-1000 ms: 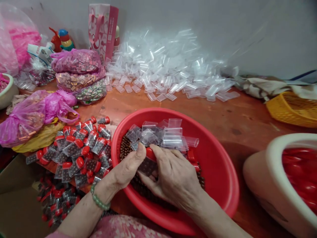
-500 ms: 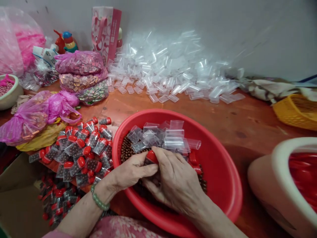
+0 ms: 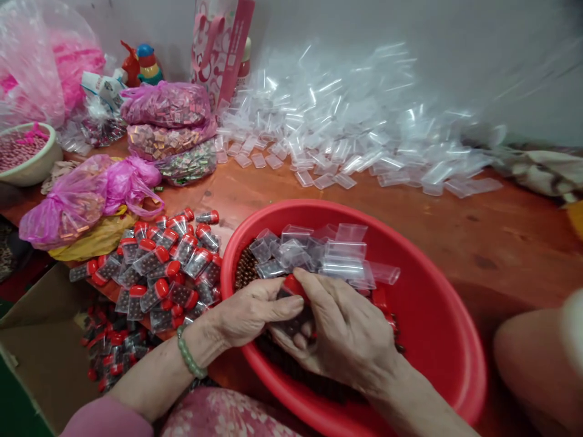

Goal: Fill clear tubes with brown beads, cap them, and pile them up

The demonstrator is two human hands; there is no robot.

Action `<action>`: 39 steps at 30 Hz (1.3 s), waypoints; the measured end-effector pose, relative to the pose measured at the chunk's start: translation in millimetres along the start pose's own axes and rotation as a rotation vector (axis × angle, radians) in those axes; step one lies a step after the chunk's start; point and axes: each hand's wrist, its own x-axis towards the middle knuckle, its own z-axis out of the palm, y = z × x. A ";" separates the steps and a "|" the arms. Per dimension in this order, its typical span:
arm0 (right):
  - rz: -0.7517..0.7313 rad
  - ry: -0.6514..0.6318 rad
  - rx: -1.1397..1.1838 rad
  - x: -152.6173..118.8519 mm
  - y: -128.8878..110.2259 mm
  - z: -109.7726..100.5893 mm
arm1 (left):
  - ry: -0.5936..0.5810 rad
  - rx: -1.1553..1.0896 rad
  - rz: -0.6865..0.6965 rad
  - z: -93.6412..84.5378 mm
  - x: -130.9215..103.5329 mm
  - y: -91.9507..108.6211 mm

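Observation:
My left hand (image 3: 255, 308), with a green bead bracelet on its wrist, and my right hand (image 3: 350, 328) meet over a red basin (image 3: 423, 273). Between them is a small clear plastic bottle (image 3: 291, 321) with a red cap and dark balls inside. My left thumb lies across its front, while my right fingers wrap around the cap and side, partly hiding it. Clear empty bottles (image 3: 344, 252) lie in the basin just beyond my fingers, on brown balls (image 3: 245, 270). Red caps (image 3: 380, 297) show beside my right hand.
Filled red-capped bottles (image 3: 159, 261) are heaped left of the basin, and more lie in a cardboard box (image 3: 40, 328) below. Clear empty bottles (image 3: 328, 133) pile against the wall. Pink bags (image 3: 166, 106) of small pieces stand at back left. A pale container (image 3: 537, 358) stands at right.
The view has swung left, so everything sits further right in the picture. Both hands stay together on the bottle; more of its dark-filled body shows between my fingers.

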 end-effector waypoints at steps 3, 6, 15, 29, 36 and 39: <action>0.005 0.002 0.004 0.1 0.6 2.5 | 0.026 -0.010 -0.006 1.1 0.5 1.5; 0.026 -0.021 0.003 1.3 -2.7 5.2 | 0.127 -0.013 0.006 3.9 3.1 4.1; -0.014 -0.026 -0.037 12.5 -16.5 -3.7 | 0.557 0.119 0.273 20.1 5.0 9.0; 0.382 -0.399 0.253 -26.1 22.3 -24.5 | 0.814 1.020 0.544 6.5 -68.3 46.3; 0.407 -0.918 0.185 -31.5 53.2 -9.5 | 1.333 1.868 0.354 -49.3 -112.3 75.0; 0.356 -0.966 0.188 -14.0 45.9 1.0 | 1.243 1.936 0.538 -48.5 -103.8 71.9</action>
